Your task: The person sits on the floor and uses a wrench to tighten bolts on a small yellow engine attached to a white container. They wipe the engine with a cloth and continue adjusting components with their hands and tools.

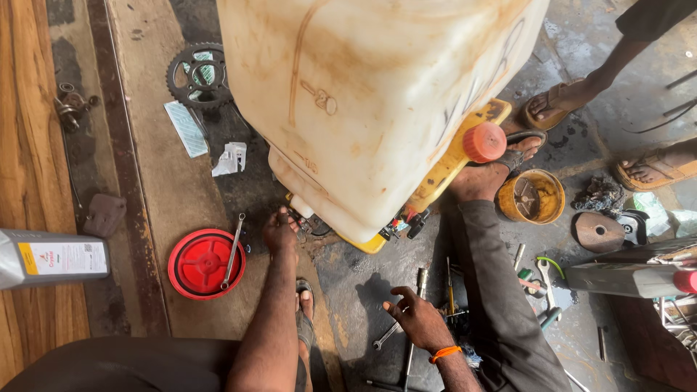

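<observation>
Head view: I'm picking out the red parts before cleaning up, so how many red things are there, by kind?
Round red lid: 1
Red screw caps: 2, one on the white tank, one on the grey container
Total: 3

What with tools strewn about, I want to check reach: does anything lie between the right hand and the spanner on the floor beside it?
Nothing visible does. The right hand hovers open just right of the spanner, which lies on the floor with its near end uncovered.
</observation>
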